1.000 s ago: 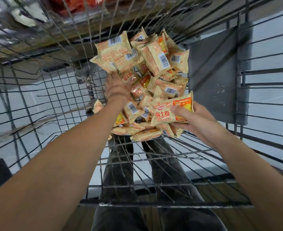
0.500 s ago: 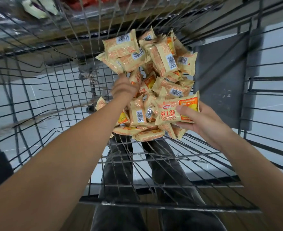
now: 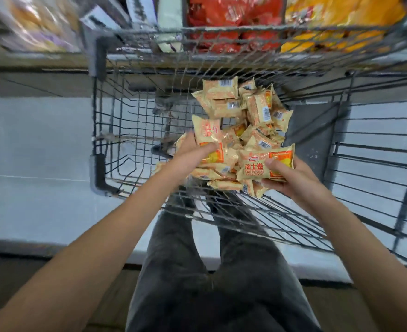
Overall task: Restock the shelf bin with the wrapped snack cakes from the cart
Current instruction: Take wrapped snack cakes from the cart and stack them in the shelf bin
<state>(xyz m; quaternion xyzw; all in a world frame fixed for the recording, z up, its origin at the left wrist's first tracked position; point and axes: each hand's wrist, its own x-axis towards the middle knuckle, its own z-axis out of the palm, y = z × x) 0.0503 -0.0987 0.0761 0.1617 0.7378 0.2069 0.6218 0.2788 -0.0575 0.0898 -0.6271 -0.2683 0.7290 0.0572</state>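
Since a second ago, the left hand (image 3: 192, 152) is lifting a cake (image 3: 207, 130) from the pile (image 3: 245, 121) in the cart (image 3: 130, 130), thumb pinching it, long axis upright; the right hand (image 3: 286, 178) is gripping a crosswise cake (image 3: 264, 164); both are heading for the shelf bin (image 3: 233, 20) beyond the cart.

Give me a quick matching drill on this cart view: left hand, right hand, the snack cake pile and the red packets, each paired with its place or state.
Things:
1. left hand
2. right hand
3. snack cake pile
4. red packets

Places or states:
A. on the shelf beyond the cart
B. grips a cake standing on end
C. lying in the cart basket
D. holds a cake lying crosswise

Pairs: 1-B, 2-D, 3-C, 4-A
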